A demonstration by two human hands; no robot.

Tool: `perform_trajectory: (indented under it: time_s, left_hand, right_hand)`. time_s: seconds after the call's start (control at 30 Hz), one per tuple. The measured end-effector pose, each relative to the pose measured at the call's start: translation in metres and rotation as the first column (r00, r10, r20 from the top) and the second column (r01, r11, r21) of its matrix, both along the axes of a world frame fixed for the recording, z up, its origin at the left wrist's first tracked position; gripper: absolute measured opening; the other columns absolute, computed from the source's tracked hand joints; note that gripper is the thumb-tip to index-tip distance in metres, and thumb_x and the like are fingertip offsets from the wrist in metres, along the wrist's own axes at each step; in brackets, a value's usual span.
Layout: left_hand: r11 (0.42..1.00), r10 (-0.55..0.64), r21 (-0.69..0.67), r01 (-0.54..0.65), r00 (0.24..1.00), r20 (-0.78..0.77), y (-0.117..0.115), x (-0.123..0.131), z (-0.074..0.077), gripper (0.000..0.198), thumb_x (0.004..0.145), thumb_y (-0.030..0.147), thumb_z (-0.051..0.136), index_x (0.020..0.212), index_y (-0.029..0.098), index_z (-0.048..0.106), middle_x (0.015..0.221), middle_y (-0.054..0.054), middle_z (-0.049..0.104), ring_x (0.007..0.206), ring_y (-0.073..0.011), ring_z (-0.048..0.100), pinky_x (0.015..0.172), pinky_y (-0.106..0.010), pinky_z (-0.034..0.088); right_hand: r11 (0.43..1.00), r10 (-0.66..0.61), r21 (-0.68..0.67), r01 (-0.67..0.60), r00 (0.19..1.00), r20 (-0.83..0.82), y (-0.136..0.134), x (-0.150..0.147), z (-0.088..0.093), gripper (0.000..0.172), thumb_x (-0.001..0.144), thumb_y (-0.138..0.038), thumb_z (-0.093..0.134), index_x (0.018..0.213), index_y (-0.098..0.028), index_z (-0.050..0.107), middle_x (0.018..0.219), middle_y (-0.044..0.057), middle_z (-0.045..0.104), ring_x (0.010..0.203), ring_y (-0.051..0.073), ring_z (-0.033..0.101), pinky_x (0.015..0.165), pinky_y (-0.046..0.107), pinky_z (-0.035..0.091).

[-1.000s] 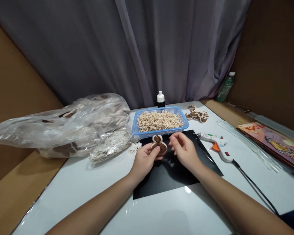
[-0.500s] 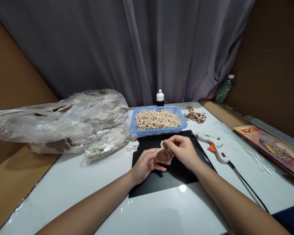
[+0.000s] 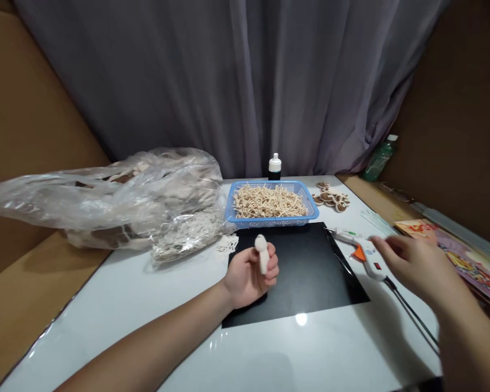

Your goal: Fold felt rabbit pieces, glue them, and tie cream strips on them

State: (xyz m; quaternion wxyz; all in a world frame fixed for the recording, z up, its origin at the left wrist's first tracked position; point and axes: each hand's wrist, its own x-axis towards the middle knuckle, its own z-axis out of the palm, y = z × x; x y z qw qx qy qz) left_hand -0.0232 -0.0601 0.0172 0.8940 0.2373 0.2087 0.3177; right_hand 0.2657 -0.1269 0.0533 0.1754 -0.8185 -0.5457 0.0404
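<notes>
My left hand is closed around a small felt piece, turned so that mostly its whitish edge and back show; its brown face is out of sight. It is held above the left part of a black sheet. My right hand hovers just right of a white hot glue gun with an orange trigger, thumb and fingers apart. The glue gun lies on the table, its nozzle by the sheet's right edge. Whether the right hand touches it I cannot tell.
A blue basket of cream twig-like pieces stands behind the sheet, near a white-capped bottle. Brown felt pieces lie at back right. A plastic bag fills the left. Clear glue sticks and a colourful book are at right.
My right hand has let go of the felt piece and moved right to the glue gun. My left hand still holds the piece, turned edge-on. The view has shifted slightly.
</notes>
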Motion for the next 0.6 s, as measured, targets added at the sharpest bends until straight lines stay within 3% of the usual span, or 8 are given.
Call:
perform_trajectory:
  time_s: [0.07,0.1,0.23,0.4,0.5,0.6]
  left_hand:
    - [0.987,-0.071,-0.131,0.095,0.981,0.178,-0.001,-0.005,0.004,0.004,0.075,0.017,0.051,0.074,0.015,0.054,0.044,0.005,0.042,0.036,-0.0048,0.041,0.036,-0.013,0.029]
    - [0.978,-0.083,-0.167,0.125,0.968,0.239,-0.002,-0.007,0.006,0.005,0.077,0.017,0.049,0.076,0.015,0.053,0.041,0.006,0.038,0.034,-0.0043,0.038,0.035,-0.012,0.026]
    - [0.954,-0.071,-0.243,0.175,0.92,0.385,-0.006,-0.013,0.006,0.005,0.078,0.018,0.048,0.08,0.014,0.05,0.039,0.008,0.03,0.031,-0.0029,0.034,0.033,-0.011,0.017]
    - [0.938,-0.068,-0.284,0.198,0.91,0.408,-0.007,-0.013,0.005,0.006,0.081,0.02,0.045,0.08,0.015,0.048,0.041,0.008,0.03,0.032,-0.0034,0.037,0.034,-0.01,0.017]
    - [0.938,-0.056,-0.295,0.182,0.919,0.39,-0.008,-0.01,0.006,0.007,0.081,0.016,0.043,0.081,0.014,0.049,0.042,0.007,0.034,0.034,-0.0042,0.04,0.035,-0.011,0.02]
    - [0.94,-0.019,-0.31,0.141,0.931,0.364,-0.011,-0.006,0.01,0.01,0.08,0.012,0.042,0.083,0.013,0.051,0.046,0.004,0.04,0.038,-0.0055,0.044,0.037,-0.012,0.026]
  right_hand:
    - [0.967,-0.056,-0.251,0.055,0.998,0.001,-0.015,0.025,-0.015,0.047,0.077,-0.059,0.044,0.05,-0.023,0.055,0.049,0.006,0.059,0.049,0.023,0.056,0.047,0.031,0.037]
    - [0.952,-0.069,-0.299,0.061,0.997,-0.018,-0.021,0.034,-0.024,0.046,0.078,-0.06,0.044,0.049,-0.024,0.054,0.051,0.007,0.06,0.05,0.024,0.058,0.05,0.033,0.039]
    - [0.951,-0.087,-0.306,0.051,0.991,-0.106,-0.027,0.042,-0.052,0.043,0.078,-0.06,0.042,0.057,-0.025,0.055,0.059,0.011,0.064,0.056,0.026,0.062,0.055,0.035,0.043]
    - [0.94,-0.098,-0.337,0.054,0.989,-0.114,-0.02,0.036,-0.066,0.049,0.074,-0.068,0.041,0.06,-0.022,0.054,0.056,0.009,0.063,0.055,0.026,0.062,0.054,0.036,0.045]
    - [0.964,-0.078,-0.258,0.068,0.997,-0.03,-0.019,0.031,-0.064,0.048,0.075,-0.069,0.04,0.057,-0.026,0.049,0.053,0.009,0.059,0.049,0.024,0.058,0.049,0.035,0.043]
    - [0.999,0.011,0.045,-0.015,0.997,0.083,-0.019,0.006,-0.052,0.04,0.078,-0.062,0.045,0.066,-0.025,0.05,0.057,0.008,0.058,0.048,0.022,0.055,0.046,0.034,0.041]
